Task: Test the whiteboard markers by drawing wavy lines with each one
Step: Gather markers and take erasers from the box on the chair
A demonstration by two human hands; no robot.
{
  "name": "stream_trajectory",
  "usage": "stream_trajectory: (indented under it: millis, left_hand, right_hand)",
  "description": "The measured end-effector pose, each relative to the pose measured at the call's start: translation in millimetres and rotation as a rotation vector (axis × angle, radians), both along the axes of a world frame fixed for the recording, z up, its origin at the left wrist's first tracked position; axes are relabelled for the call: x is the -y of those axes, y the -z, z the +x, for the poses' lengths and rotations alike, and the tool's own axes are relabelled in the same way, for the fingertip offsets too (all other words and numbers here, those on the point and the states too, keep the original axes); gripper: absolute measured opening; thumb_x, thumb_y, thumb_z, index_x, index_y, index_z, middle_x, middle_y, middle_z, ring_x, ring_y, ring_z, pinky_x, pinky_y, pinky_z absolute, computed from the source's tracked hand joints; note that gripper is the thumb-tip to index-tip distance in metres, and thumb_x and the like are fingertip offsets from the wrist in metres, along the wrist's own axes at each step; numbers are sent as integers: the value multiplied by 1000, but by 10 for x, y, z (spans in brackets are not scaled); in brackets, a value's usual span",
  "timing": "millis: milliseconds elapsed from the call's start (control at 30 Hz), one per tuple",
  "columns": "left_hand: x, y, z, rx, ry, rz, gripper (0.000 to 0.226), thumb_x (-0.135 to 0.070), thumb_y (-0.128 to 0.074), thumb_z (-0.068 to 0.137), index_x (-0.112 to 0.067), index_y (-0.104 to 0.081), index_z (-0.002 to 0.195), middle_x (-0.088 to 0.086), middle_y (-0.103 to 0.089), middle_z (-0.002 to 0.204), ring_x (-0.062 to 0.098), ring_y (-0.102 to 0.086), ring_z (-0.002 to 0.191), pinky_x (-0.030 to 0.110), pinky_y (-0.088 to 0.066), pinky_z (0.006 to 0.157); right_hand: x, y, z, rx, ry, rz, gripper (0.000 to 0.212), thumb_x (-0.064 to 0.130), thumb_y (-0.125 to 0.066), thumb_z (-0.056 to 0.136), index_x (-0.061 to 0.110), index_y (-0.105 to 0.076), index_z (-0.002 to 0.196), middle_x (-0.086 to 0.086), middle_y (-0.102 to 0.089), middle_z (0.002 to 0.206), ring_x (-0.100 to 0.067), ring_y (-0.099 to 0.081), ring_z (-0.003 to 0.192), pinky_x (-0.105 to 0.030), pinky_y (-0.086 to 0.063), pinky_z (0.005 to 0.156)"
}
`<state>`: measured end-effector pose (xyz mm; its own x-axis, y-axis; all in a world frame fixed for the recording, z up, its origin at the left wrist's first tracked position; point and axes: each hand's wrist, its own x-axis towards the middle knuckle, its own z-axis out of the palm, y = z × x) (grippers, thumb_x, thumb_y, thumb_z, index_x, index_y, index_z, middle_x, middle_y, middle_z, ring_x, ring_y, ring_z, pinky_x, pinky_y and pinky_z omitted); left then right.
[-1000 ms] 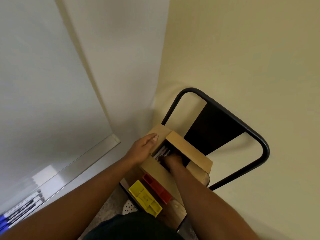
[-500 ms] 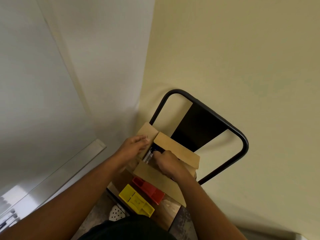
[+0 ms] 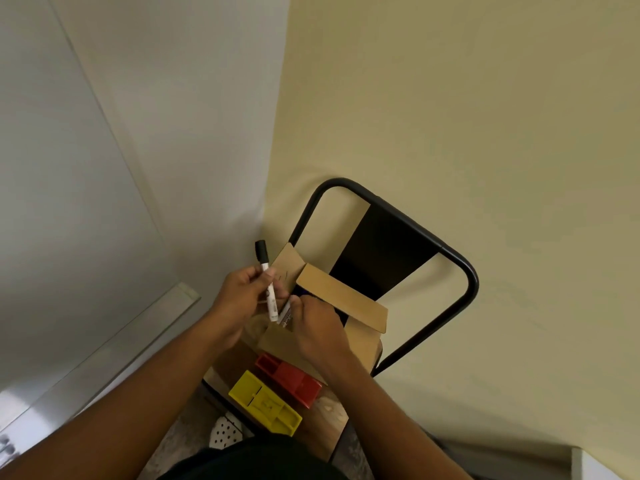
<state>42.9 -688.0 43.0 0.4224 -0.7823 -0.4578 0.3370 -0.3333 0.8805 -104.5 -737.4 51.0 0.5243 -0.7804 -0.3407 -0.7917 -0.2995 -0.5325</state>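
An open cardboard box (image 3: 341,297) sits on a chair seat. My left hand (image 3: 242,296) grips a white marker with a black cap (image 3: 267,281), held upright above the box's left flap. My right hand (image 3: 317,327) is at the box opening and pinches a second white marker (image 3: 286,315), of which only a short piece shows. The whiteboard (image 3: 62,188) fills the left side, with its metal tray (image 3: 104,355) running along the bottom edge.
The black metal chair (image 3: 450,265) stands against a cream wall in the corner. A red plastic holder (image 3: 289,379) and a yellow one (image 3: 265,403) lie on the seat in front of the box. My foot in a perforated white shoe (image 3: 225,433) shows below.
My left hand left the box flap and now holds a black-capped marker lifted out of the box. My right hand rose from inside the box with another marker. The view shifted right.
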Motion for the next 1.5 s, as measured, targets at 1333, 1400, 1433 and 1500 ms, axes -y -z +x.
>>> stream_trajectory:
  millis: [1333, 1400, 1433, 1500]
  left_hand:
    - [-123, -194, -320, -105, -27, 82, 26, -30, -47, 108, -18, -66, 120, 13, -75, 108, 26, -71, 102, 46, -57, 93]
    - [-127, -226, -361, -239, -41, 57, 28, -30, -46, 108, -18, -64, 126, 15, -76, 113, 30, -71, 109, 45, -57, 93]
    - [-129, -245, -371, -269, -22, 42, 28, -31, -46, 108, -19, -63, 127, 14, -77, 113, 29, -72, 109, 44, -57, 93]
    - [-132, -257, -365, -222, 54, 16, 27, -36, -52, 105, -22, -62, 126, 9, -78, 110, 25, -74, 108, 45, -56, 95]
  right_hand:
    - [-145, -553, -133, 104, 33, 388, 32, 36, -52, 107, 18, -66, 84, 2, -59, 69, -13, -50, 58, -32, -42, 60]
    - [-228, -505, -96, 79, -31, 212, 26, 38, -46, 110, 21, -64, 103, 6, -61, 79, -8, -52, 62, -25, -42, 60]
    - [-262, -465, -85, 44, -67, 110, 26, 40, -43, 111, 22, -61, 117, 6, -63, 86, -6, -55, 66, -23, -43, 61]
    - [-302, -386, -91, -4, -107, -36, 33, 40, -41, 112, 22, -49, 139, 4, -68, 102, -7, -60, 75, -21, -43, 63]
